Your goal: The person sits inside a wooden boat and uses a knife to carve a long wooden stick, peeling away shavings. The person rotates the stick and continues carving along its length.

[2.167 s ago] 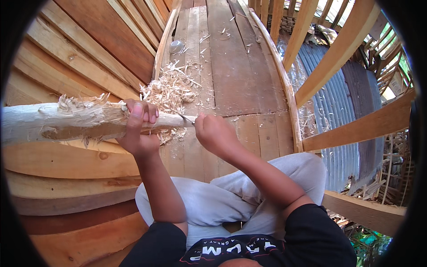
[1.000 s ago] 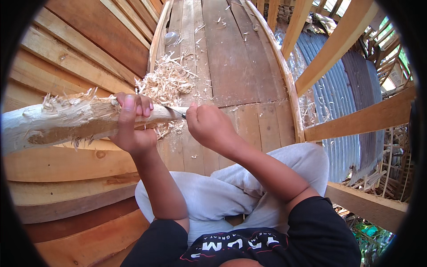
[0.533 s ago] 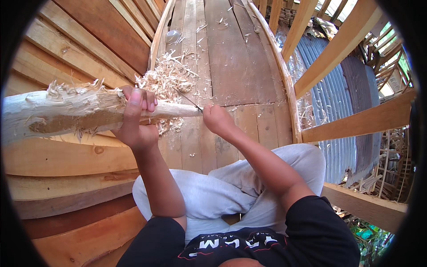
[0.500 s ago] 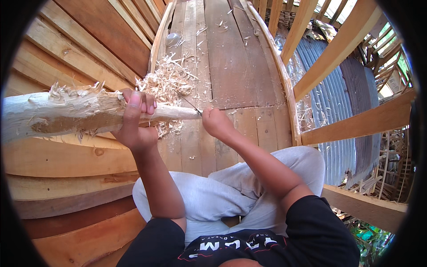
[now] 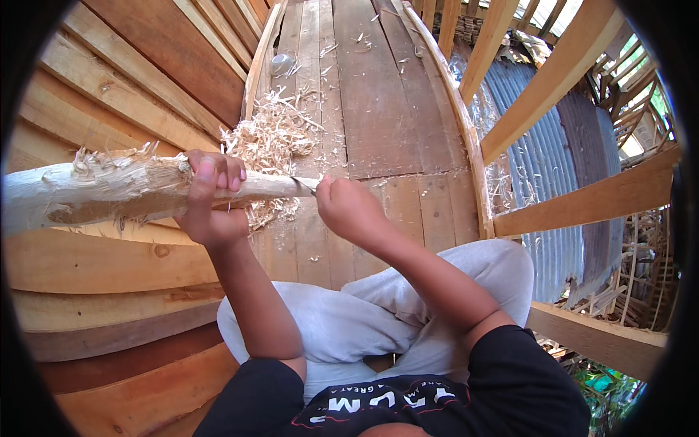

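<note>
A pale, barked-off wooden pole (image 5: pixel 109 182), thick at the far left and tapering toward the middle, lies crosswise in front of me. Rough curled fibres stand up along its upper side. My left hand (image 5: pixel 207 207) is wrapped round its narrower part from the near side, thumb on top. At the tapered end my right hand (image 5: pixel 351 210) is closed in a fist on a knife, whose handle the fingers hide. Its dark narrow blade (image 5: pixel 303 184) lies against the wood close to the tip.
A heap of curled wood shavings (image 5: pixel 266 138) lies on the plank floor (image 5: pixel 378 124) beyond the pole. A small clear cup (image 5: pixel 281 64) stands farther back. Wooden boards (image 5: pixel 124 262) wall the left side; slatted railing (image 5: pixel 582 197) runs on the right, with corrugated sheets (image 5: pixel 539 160) outside.
Both hands and the pole have shifted slightly left. The knife blade has turned and now lies across the wood near the tip instead of sticking out beyond it.
</note>
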